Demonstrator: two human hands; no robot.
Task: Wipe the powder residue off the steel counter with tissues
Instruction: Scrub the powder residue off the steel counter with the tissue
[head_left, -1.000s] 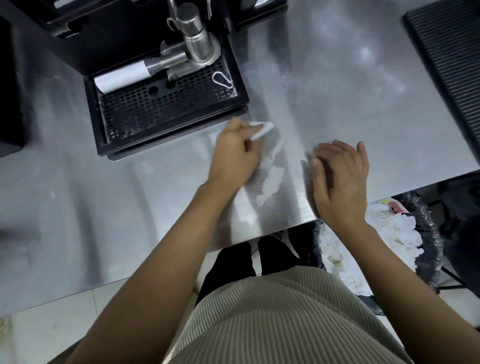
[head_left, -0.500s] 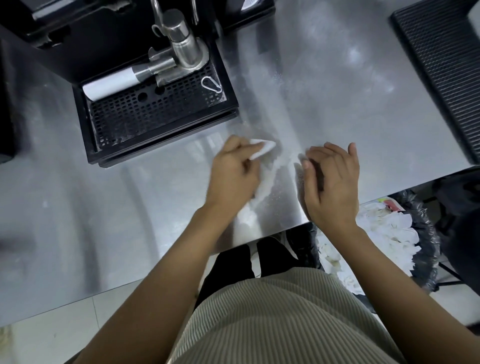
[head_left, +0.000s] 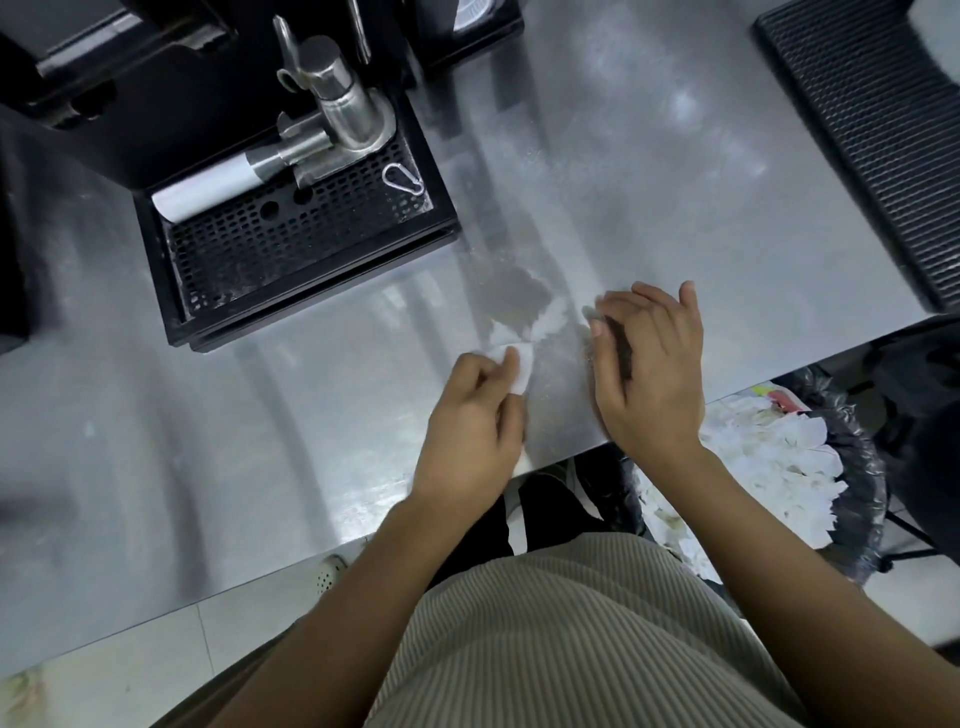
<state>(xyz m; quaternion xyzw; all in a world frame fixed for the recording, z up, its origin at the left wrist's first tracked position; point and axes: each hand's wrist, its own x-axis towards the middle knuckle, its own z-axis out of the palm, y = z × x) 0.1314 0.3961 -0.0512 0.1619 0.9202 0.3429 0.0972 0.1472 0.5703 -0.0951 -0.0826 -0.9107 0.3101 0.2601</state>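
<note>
My left hand (head_left: 475, 426) grips a small white tissue (head_left: 519, 366) and presses it on the steel counter (head_left: 649, 208) near the front edge. Just beyond the tissue lies a patch of white powder residue (head_left: 548, 325), and a darker wiped patch sits behind it. My right hand (head_left: 649, 364) stands on its edge on the counter to the right of the powder, fingers loosely curved like a wall, holding nothing. A fine haze of powder spreads over the counter further back.
A black coffee machine with a perforated drip tray (head_left: 291, 244) and a portafilter (head_left: 291, 150) stands at the back left. A black ribbed mat (head_left: 878, 145) lies at the right. A bin full of used tissues (head_left: 769, 467) stands below the counter's front right edge.
My left hand has pulled the tissue back from the drip tray toward the front edge, leaving a wiped patch behind. My right hand has stayed in place beside the powder.
</note>
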